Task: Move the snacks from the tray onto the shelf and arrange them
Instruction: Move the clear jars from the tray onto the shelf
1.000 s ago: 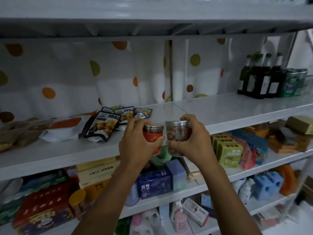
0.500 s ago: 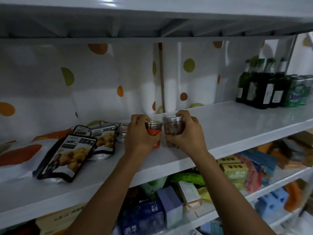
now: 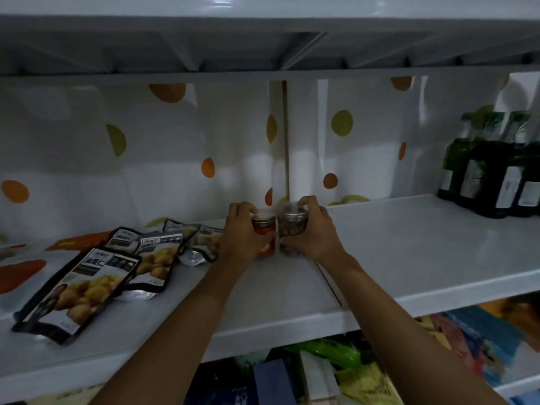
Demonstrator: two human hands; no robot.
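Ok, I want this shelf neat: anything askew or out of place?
Yes: the snack pouches on the left lie flat, overlapping at different angles. The red jar in the left hand and clear jar in the right hand stand upright.

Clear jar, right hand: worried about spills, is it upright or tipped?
Upright: clear jar, lid on top, base down at the shelf; right hand grips it.

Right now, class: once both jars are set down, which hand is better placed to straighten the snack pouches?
Probably the left hand: it grips the red jar right beside the snack pouches; the right hand, on the clear jar, sits farther away.
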